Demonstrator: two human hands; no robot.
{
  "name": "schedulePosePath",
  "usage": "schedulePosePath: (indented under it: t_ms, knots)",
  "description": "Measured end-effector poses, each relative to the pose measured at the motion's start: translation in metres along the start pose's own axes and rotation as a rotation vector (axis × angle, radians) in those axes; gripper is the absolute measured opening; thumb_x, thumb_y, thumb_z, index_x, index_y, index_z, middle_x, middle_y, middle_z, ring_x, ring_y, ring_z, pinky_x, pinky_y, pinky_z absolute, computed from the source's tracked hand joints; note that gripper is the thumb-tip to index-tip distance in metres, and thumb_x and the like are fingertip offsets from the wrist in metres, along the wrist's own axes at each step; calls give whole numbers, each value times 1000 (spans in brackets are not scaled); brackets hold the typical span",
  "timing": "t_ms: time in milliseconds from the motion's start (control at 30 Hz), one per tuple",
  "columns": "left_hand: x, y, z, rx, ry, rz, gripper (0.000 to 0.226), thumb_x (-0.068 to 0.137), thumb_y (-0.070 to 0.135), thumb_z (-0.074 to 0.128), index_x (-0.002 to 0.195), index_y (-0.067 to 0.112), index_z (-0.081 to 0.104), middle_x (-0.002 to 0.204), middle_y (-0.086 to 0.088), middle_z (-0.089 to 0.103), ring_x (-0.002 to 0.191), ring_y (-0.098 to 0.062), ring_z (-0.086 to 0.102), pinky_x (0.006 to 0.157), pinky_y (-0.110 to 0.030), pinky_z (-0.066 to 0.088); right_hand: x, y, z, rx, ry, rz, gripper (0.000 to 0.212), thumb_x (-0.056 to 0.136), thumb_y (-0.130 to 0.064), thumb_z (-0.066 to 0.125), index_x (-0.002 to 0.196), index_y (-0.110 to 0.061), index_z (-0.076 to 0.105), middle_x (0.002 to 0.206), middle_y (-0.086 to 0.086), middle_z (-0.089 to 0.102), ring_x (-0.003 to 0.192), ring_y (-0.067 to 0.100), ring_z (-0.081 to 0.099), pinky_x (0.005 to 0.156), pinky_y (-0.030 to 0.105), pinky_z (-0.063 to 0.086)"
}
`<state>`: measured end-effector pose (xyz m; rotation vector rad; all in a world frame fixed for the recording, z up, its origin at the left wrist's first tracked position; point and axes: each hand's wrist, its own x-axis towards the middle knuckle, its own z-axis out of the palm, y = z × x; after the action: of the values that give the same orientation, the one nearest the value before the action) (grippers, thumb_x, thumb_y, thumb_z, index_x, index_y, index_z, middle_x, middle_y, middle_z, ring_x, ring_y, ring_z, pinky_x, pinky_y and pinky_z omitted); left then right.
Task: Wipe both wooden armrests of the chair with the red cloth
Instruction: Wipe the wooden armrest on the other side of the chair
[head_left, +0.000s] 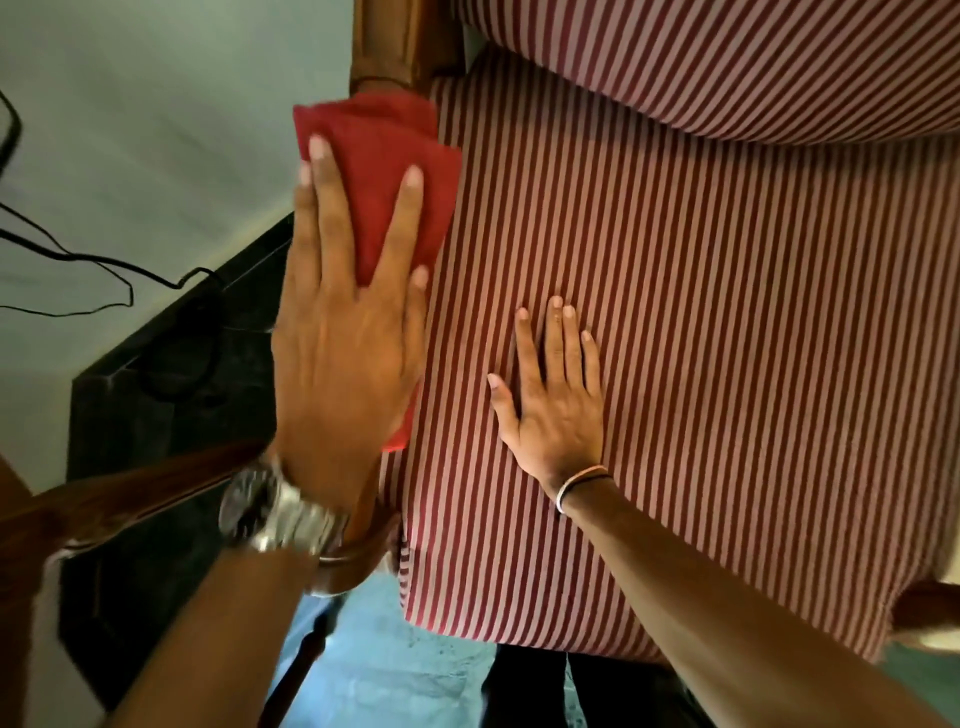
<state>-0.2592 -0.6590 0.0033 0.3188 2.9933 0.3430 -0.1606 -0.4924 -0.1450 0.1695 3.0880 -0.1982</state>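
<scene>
Our left arm is closest to us, with a shiny watch (275, 512) on the wrist. The left hand (345, 332) lies flat and wide open on top of the cloth (382, 171), pressing it down with the fingers spread apart. It does not grab the cloth; it just pushes on it. The cloth is red and folded, and it sits on the armrest (358, 540) at the left side of the seat (675, 364). We can see only bits of that armrest, because the hand and cloth cover most of it. A brown wood end pokes out below the watch, right beside the left edge of the seat, and a wood post (405, 44) stands past the far end of the cloth. The right hand (553, 400) is also flat and open, with the palm down on the seat, near the cloth but not touching it. It holds nothing. A thin band (579, 483) goes around that wrist. The seat has red and pale stripes, and a back cushion (727, 57) with the same stripes rests on its far side. At the right front corner of the seat a small piece of brown wood (930, 605) shows; we cannot tell what part it is. To the left of the seat, past the armrest, there is a dark box (171, 395) with black wires (93, 260) by a pale wall (156, 104). Under the front of the seat the floor (395, 670) looks blue.
</scene>
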Motion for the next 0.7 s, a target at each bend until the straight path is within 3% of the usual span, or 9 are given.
schedulePosePath:
  t_ms: [200, 300, 500, 600, 700]
  knots:
    - [-72, -8, 4, 20, -68, 54, 61, 107, 40, 32, 163, 20, 19, 170, -26, 4, 158, -42, 7, 122, -54, 26, 0, -1, 1, 23, 23, 15, 69, 106, -56, 28, 163, -17, 22, 171, 18, 17, 161, 31, 14, 132, 50, 15]
    - [-32, -6, 3, 5, -33, 35, 61, 108, 41, 33, 164, 25, 13, 171, -24, 1, 158, -42, 7, 116, -48, 26, -1, -1, 2, 13, 33, 11, 69, 107, -56, 28, 163, -16, 22, 171, 18, 16, 161, 31, 14, 132, 50, 16]
    - [49, -2, -2, -64, 17, 26, 66, 107, 49, 33, 164, 24, 10, 171, -23, -1, 158, -41, 10, 115, -48, 34, 0, 0, 2, 23, 46, 8, 69, 106, -56, 26, 163, -17, 22, 171, 18, 17, 161, 31, 14, 132, 48, 11]
    - [10, -4, -1, -104, 10, 18, 65, 108, 47, 32, 164, 26, 7, 172, -20, -3, 159, -38, 12, 113, -42, 33, 0, 1, 3, 26, 50, 8, 69, 106, -56, 29, 163, -17, 22, 171, 18, 17, 161, 31, 14, 132, 48, 11]
    - [-48, -7, -1, -121, -58, -12, 66, 106, 44, 33, 164, 24, 8, 172, -20, -2, 158, -40, 15, 109, -48, 41, 0, 1, 4, 12, 54, 9, 70, 106, -56, 31, 163, -18, 21, 171, 18, 17, 161, 31, 14, 132, 48, 11]
